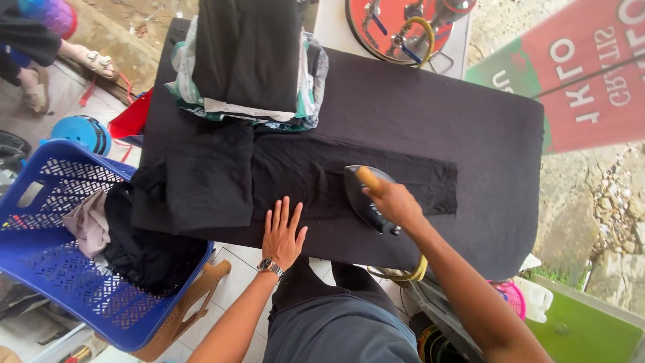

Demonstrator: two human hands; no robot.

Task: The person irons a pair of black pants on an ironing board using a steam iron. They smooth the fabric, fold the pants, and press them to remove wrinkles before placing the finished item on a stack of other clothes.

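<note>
Black garment [336, 178] on a black-covered table [484, 128]; dark grey iron [368, 198] with tan wooden handle. At ten o'clock, a stack of clothes [248, 60]: black over white and green print. At eight o'clock, blue lattice-patterned basket [47, 202].

A dark iron [368, 198] with a pale wooden handle sits flat on a black garment [302, 178], which lies spread lengthwise across the dark-covered tabletop [484, 134], its left part folded thick and draping over the edge.
</note>
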